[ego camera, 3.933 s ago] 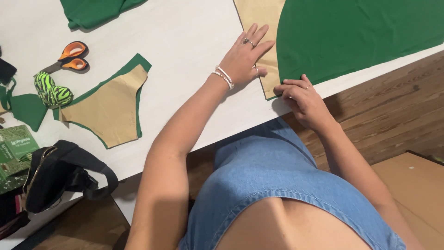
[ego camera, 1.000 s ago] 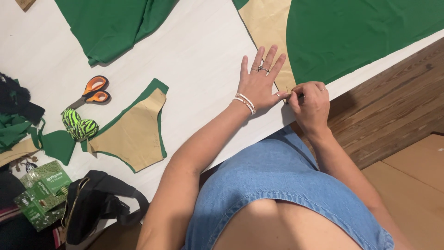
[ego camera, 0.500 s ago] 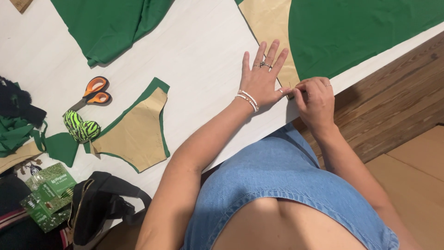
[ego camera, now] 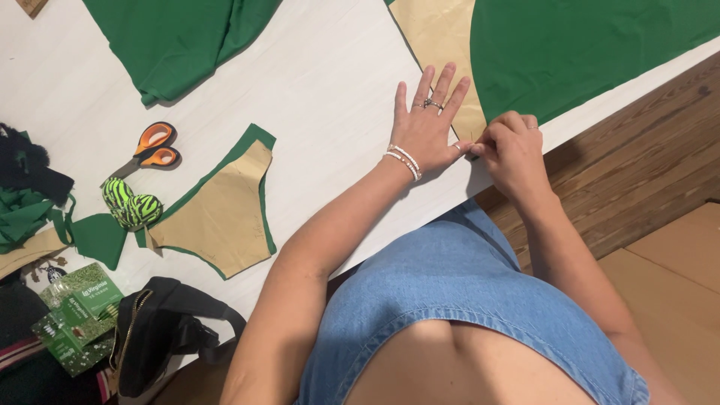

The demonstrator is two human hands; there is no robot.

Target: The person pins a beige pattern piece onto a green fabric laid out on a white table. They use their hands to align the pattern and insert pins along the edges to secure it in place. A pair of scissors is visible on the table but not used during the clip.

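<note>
Pinning step, by the look of it — left hand (ego camera: 426,129) lies flat, fingers spread, pressing the tan paper pattern (ego camera: 439,56) down at the near edge of the white table (ego camera: 330,82), close to its right end. Right hand (ego camera: 512,148) is curled tight, thumb and forefinger pinched right at the pattern's lower corner; whatever it pinches is too small to make out, possibly a pin, cannot tell. The pattern's corner sits right at the table edge, with the large green fabric (ego camera: 585,45) just beside it on the right. Next move likely calls for a small precise push at that corner while the flat hand stops the paper creeping. Elsewhere on the table: orange-handled scissors (ego camera: 152,146), a cut brief-shaped piece (ego camera: 221,214), tan on green, a striped green pincushion-like lump (ego camera: 133,206), more green cloth (ego camera: 180,41) at the far edge. Left end holds a black bag (ego camera: 161,330) and a green box (ego camera: 75,315). Wood floor (ego camera: 637,165) and cardboard (ego camera: 675,262) below.
</note>
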